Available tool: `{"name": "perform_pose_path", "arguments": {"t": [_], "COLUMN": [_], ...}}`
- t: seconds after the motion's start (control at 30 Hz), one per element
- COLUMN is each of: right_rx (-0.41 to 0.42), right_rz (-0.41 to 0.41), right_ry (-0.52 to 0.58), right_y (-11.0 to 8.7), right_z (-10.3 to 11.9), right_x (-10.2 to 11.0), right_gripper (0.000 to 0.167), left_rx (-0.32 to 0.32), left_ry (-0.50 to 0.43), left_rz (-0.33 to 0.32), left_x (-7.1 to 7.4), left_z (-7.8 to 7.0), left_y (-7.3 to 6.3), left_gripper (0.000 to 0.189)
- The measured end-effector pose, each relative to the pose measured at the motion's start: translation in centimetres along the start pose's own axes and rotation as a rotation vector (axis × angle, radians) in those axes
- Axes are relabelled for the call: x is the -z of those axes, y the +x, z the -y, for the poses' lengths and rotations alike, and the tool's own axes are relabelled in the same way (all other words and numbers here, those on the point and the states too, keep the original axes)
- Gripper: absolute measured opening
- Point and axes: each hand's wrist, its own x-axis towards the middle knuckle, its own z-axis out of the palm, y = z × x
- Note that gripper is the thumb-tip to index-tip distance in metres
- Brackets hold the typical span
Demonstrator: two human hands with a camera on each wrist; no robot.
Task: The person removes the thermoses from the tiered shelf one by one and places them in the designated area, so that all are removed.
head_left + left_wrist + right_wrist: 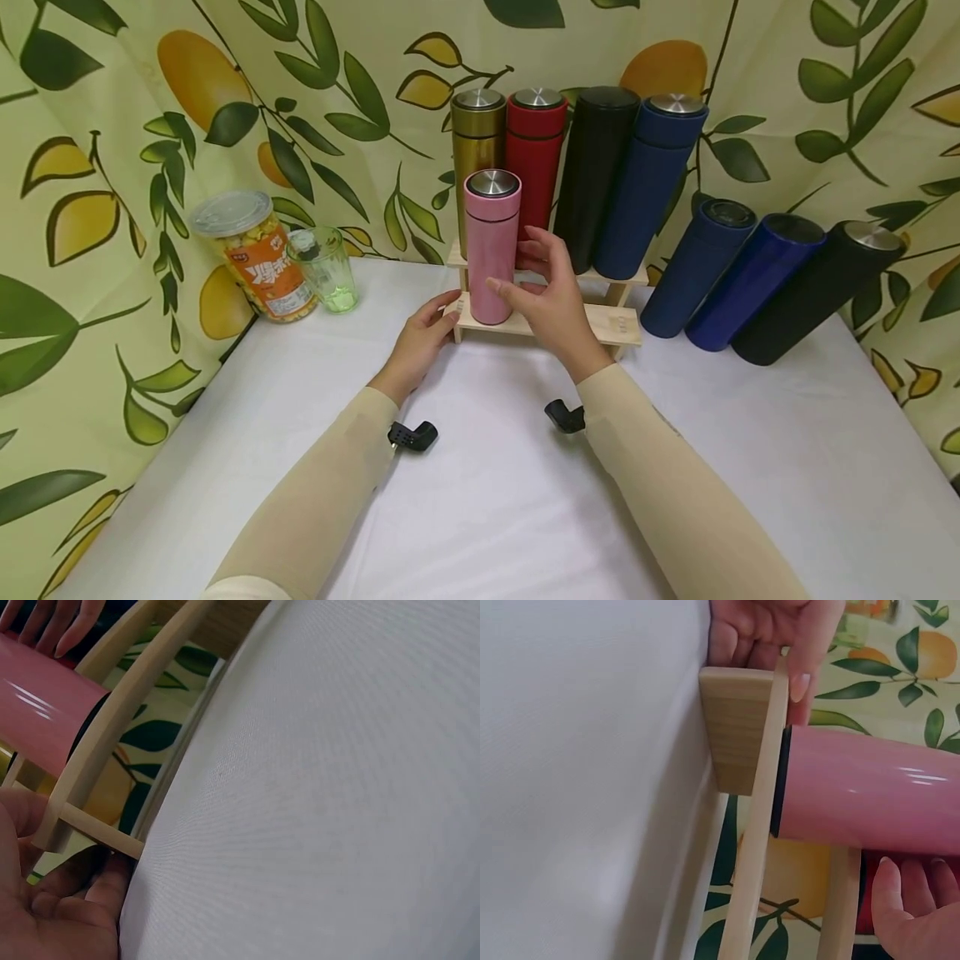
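A pink thermos (492, 242) with a steel lid stands upright at the left end of the lower step of a wooden rack (615, 325). Beside the thermos is my right hand (553, 292), thumb in front of it and the other fingers loosely extended along its right side, as the right wrist view also shows. My left hand (423, 337) holds the left end of that lower step, its thumb over the board and the other fingers by the leg. Gold (467, 150), red (536, 158), black (596, 179) and blue (651, 187) thermoses line the upper step.
On the right, a blue thermos (693, 271), a glossy blue thermos (753, 283) and a black thermos (817, 292) stand on the white tabletop (465, 517). A snack jar (262, 258) and a green-tinted glass (330, 271) are at the back left. Leaf-patterned cloth (375, 50) hangs behind.
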Motion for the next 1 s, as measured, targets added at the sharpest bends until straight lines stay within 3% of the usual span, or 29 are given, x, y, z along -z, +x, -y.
{"name": "perform_pose_path", "arguments": {"t": [0.37,0.73,1.0], "right_rx": [0.036,0.028,0.020], "right_rz": [-0.060,-0.123,-0.114], "right_ry": [0.030,-0.117,-0.097], "right_y": [1.3,1.5,1.1], "right_z": [0.4,0.5,0.6], "right_x": [-1.8,-2.7,-2.8], "right_gripper": [0.079,0.073,0.072], "left_rx": [-0.005,-0.012,0.001], "left_ry": [0.018,0.015,0.003], "left_rz": [0.003,0.003,-0.001], "left_x": [0.0,0.1,0.0], "left_z": [-0.2,-0.2,0.0], "left_y": [0.2,0.3,0.1], "left_gripper": [0.047,0.047,0.047]}}
